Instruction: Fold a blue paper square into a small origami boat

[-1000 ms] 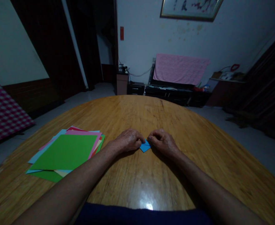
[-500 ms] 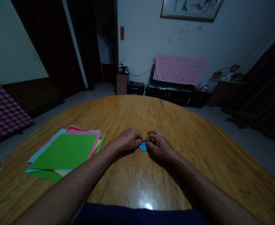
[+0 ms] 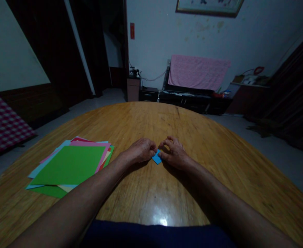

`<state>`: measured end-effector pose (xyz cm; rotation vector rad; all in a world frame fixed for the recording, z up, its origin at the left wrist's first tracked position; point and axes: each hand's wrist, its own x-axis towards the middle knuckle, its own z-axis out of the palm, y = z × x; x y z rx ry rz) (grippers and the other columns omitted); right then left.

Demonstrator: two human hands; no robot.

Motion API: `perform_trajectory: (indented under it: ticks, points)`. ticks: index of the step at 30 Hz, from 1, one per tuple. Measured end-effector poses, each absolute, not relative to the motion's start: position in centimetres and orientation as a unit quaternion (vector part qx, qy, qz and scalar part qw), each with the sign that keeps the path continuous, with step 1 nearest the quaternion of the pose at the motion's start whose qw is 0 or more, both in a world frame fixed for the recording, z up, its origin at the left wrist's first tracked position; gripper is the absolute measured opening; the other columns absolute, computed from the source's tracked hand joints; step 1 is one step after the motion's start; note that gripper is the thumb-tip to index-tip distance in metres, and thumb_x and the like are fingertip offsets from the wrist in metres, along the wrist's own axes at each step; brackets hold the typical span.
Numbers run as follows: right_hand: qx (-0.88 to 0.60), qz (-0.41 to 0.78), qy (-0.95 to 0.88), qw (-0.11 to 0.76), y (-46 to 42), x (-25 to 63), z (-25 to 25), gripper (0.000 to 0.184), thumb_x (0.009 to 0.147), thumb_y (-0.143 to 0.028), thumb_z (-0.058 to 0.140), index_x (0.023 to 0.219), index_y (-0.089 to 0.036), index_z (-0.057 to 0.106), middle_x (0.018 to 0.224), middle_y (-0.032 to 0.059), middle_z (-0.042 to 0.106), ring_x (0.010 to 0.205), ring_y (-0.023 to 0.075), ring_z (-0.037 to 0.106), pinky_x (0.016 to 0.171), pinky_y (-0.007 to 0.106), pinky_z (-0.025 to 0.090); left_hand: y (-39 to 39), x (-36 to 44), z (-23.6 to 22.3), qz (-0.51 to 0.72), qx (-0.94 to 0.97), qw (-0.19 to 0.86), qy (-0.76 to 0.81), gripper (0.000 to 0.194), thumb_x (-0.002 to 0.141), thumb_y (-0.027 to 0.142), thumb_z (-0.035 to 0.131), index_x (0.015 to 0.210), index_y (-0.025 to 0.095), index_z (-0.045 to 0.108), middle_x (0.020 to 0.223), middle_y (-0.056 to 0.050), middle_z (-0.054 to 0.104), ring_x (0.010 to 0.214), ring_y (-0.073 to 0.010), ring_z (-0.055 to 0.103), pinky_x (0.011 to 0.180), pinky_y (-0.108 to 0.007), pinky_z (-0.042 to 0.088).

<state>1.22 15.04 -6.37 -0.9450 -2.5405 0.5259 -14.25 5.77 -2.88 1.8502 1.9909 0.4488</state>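
The small folded blue paper square (image 3: 156,157), light and thin, bends easily and is best held at its edges, as the left hand (image 3: 141,151) and right hand (image 3: 174,155) pinch it together between their fingertips.

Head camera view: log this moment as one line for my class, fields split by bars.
left hand: touching blue folded paper | right hand: touching it | paper on wooden table | colored paper stack left of hands
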Motion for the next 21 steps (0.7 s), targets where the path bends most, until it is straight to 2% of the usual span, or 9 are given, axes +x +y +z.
perform_trajectory:
  ticks: [9,15,17,21]
  points:
    - [-0.320,0.199,-0.914,0.151,16.2,2.8,-6.0,0.023,0.075,-0.028,0.065,0.097,-0.025,0.060,0.132,0.0106,0.040,0.128,0.0311,0.035,0.100,0.050,0.034,6.0,-14.5,-3.3,0.157,0.663,0.197,0.705,0.024,0.074,0.021,0.051,0.089,0.018,0.069,0.078,-0.003,0.068,0.067,-0.0136,0.056,0.058,-0.024,0.036]
    - [-0.308,0.221,-0.912,0.158,16.3,3.1,-5.8,0.020,0.076,-0.026,0.060,0.096,-0.025,0.057,0.120,0.0089,0.051,0.120,0.0271,0.043,0.098,0.045,0.037,6.0,-14.6,-3.3,0.160,0.661,0.204,0.704,0.023,0.074,0.021,0.051,0.088,0.018,0.069,0.076,-0.003,0.068,0.066,-0.0130,0.055,0.057,-0.023,0.036]
    - [-0.336,0.216,-0.901,0.170,15.8,2.7,-5.9,0.020,0.077,-0.029,0.059,0.095,-0.023,0.057,0.116,0.0098,0.054,0.116,0.0273,0.046,0.097,0.046,0.036,6.0,-14.5,-3.2,0.161,0.663,0.202,0.703,0.023,0.073,0.021,0.051,0.086,0.018,0.069,0.076,-0.002,0.067,0.066,-0.0128,0.055,0.057,-0.023,0.035]
    - [-0.378,0.166,-0.889,0.197,14.7,1.7,-6.3,0.029,0.073,-0.040,0.063,0.097,-0.023,0.057,0.121,0.0113,0.052,0.119,0.0307,0.043,0.097,0.051,0.031,6.0,-14.4,-3.1,0.159,0.658,0.201,0.708,0.023,0.073,0.021,0.051,0.087,0.018,0.069,0.076,-0.003,0.067,0.066,-0.0129,0.055,0.056,-0.023,0.035]
